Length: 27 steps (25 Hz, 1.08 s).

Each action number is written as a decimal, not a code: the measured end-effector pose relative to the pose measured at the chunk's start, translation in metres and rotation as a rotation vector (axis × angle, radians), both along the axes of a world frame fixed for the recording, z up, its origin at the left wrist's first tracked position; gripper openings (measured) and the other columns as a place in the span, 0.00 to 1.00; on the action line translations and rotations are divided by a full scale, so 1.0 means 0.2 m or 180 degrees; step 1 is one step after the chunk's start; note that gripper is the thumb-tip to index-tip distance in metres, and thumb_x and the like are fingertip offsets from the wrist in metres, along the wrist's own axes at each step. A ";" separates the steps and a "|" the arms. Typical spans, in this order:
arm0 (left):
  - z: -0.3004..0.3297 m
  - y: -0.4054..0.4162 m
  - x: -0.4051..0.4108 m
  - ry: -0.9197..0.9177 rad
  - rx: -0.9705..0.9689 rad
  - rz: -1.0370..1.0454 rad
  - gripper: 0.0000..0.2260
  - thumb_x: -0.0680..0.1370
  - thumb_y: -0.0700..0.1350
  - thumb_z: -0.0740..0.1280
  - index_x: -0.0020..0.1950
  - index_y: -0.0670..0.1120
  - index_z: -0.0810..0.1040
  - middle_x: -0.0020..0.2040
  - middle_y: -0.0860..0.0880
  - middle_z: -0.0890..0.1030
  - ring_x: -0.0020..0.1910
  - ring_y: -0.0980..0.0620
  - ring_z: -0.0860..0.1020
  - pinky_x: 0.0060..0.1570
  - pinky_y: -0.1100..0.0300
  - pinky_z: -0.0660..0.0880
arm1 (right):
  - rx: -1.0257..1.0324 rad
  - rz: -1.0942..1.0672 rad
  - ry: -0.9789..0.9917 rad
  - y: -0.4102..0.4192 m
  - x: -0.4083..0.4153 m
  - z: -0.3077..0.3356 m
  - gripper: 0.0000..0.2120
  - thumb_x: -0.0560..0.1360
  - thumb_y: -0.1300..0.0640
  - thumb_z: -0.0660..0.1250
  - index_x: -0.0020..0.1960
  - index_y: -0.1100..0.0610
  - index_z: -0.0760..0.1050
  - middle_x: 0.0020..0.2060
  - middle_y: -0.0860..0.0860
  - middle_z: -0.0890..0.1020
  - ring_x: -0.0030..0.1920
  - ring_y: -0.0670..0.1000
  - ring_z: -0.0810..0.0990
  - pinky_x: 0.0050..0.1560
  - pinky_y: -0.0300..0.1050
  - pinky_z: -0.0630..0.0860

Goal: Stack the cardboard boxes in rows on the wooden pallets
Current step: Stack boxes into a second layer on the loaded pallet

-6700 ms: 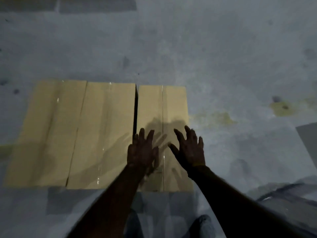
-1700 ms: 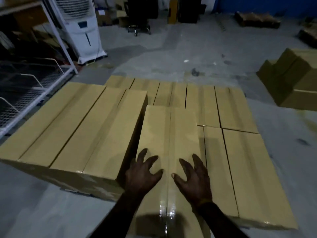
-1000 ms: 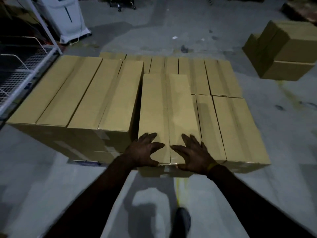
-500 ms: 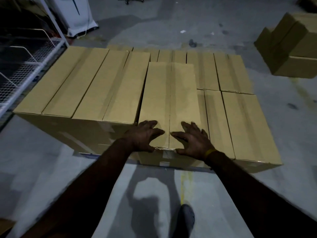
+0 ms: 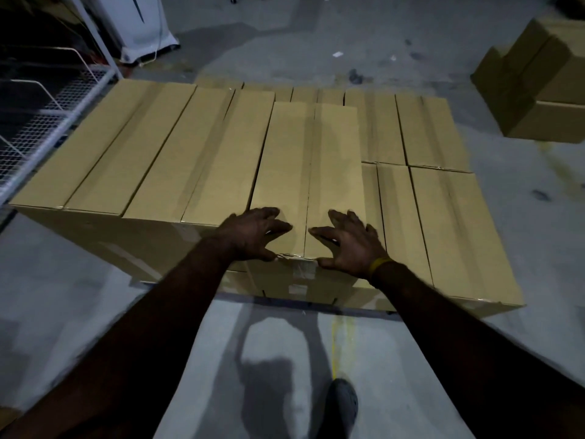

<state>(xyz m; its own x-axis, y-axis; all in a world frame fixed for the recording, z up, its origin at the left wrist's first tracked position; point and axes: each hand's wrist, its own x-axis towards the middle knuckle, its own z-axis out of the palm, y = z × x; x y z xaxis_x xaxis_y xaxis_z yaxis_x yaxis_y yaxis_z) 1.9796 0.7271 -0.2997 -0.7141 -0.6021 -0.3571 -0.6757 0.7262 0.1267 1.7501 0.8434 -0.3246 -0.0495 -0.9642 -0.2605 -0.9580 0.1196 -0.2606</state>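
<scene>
A long cardboard box (image 5: 310,160) lies lengthwise on the upper layer of the stack, pressed against two taller-stacked boxes (image 5: 164,153) on its left. My left hand (image 5: 253,232) and my right hand (image 5: 351,245) rest flat on its near end, fingers spread, thumbs at the front edge by the tape. To the right, the lower layer of boxes (image 5: 449,226) lies uncovered, with more boxes (image 5: 427,131) behind. The pallet is hidden under the boxes.
A loose pile of cardboard boxes (image 5: 544,90) stands on the concrete floor at the far right. A white wire rack (image 5: 47,112) runs along the left, with a white cooler unit (image 5: 139,23) behind it. My shoe (image 5: 342,403) is on the floor below.
The box has slid away from me onto the stack, its near end now about level with the left boxes' front. My hands stayed on its near end.
</scene>
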 end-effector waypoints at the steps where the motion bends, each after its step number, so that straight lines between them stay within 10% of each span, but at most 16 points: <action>1: 0.01 0.00 0.00 0.0012 -0.0053 0.0015 0.36 0.73 0.59 0.72 0.77 0.64 0.59 0.80 0.53 0.53 0.76 0.48 0.60 0.65 0.45 0.70 | -0.0007 -0.0006 0.0005 -0.01 0.00 0.00 0.36 0.70 0.36 0.71 0.74 0.33 0.60 0.80 0.49 0.50 0.79 0.59 0.44 0.74 0.69 0.49; 27: 0.03 -0.09 -0.09 -0.0039 -0.0413 0.0270 0.29 0.77 0.61 0.67 0.76 0.65 0.61 0.80 0.56 0.56 0.74 0.48 0.65 0.61 0.48 0.71 | -0.0138 -0.0007 0.0069 -0.21 -0.11 -0.01 0.34 0.70 0.36 0.70 0.73 0.33 0.61 0.80 0.49 0.53 0.79 0.58 0.47 0.73 0.69 0.52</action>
